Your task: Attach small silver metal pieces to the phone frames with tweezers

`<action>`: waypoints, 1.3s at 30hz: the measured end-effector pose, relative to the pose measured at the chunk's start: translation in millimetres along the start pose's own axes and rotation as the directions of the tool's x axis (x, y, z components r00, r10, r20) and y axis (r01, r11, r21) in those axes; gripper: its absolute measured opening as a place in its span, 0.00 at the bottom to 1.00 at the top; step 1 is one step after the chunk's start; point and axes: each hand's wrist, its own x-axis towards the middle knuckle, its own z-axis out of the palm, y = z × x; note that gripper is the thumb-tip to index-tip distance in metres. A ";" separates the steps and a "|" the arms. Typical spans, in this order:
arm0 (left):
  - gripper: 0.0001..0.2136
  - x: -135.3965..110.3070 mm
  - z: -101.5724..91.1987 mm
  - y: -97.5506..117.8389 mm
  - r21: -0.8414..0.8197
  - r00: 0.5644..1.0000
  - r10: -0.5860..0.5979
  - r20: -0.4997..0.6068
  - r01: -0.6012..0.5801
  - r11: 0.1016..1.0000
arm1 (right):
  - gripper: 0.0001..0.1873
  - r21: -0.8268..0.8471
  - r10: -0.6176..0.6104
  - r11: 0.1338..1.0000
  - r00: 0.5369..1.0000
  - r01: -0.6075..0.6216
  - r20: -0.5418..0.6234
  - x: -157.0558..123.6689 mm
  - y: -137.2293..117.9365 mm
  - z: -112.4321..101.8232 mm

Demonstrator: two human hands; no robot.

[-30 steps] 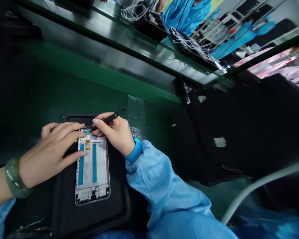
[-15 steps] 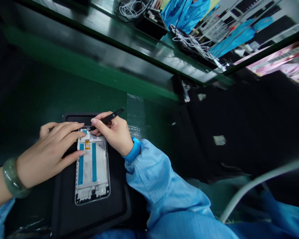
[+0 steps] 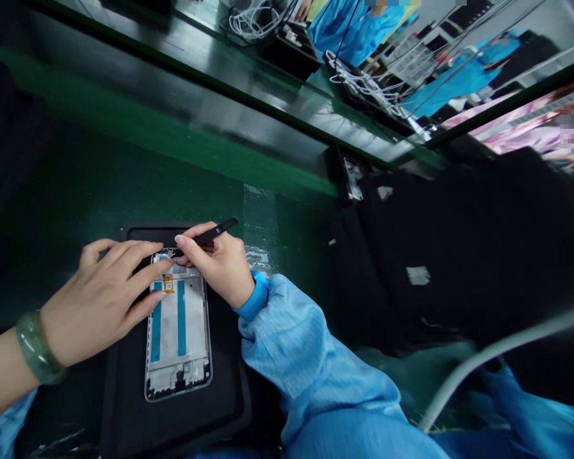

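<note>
A long green workbench point(image 3: 124, 172) fills the left and middle of the view, with a glossy dark shelf point(image 3: 210, 108) running across the upper part. Beyond it, toward the upper right, lie bundles of white cables point(image 3: 363, 86) and a co-worker's blue smock point(image 3: 358, 32). A strip of clear tape point(image 3: 259, 223) crosses the bench just above a black padded mat point(image 3: 129, 408) at lower centre.

On that mat lies a phone frame point(image 3: 178, 331), face up and lengthwise, with two blue adhesive strips point(image 3: 157, 322) and a small amber tag point(image 3: 168, 284) inside it. The left hand point(image 3: 103, 299), wearing a jade bangle point(image 3: 36, 347), is spread open across the frame's upper end, fingertips pressing down to steady it. The right hand point(image 3: 215, 264), with a blue cuff point(image 3: 256, 296) at the wrist, pinches black tweezers point(image 3: 215, 233) in a narrow, pen-like grip. The tweezer tips reach the top of the frame, though the fingers partly hide them.

The work in hand appears to be fine tweezer work at that upper end. It seems to call for a steady left hand and careful tip control.
</note>
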 end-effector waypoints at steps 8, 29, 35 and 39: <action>0.16 4.1 -3.5 6.1 0.024 0.999 -0.006 -0.041 0.007 1.000 | 0.13 -0.004 -0.074 0.997 0.993 0.074 -0.093 -1.9 -3.3 -3.5; 0.19 -0.6 5.1 9.4 0.036 0.997 -0.050 -0.060 0.052 0.998 | 0.10 0.003 -0.101 0.995 0.992 0.101 0.070 14.2 4.0 -8.0; 0.19 -0.4 5.3 8.4 0.013 0.997 -0.072 -0.032 0.073 0.997 | 0.07 -0.096 -0.150 0.983 0.986 0.157 0.075 14.1 0.0 -6.4; 0.18 0.0 5.2 8.6 0.036 0.998 -0.057 -0.040 0.058 0.998 | 0.07 -0.113 -0.190 0.974 0.980 0.196 0.064 14.7 0.7 -5.9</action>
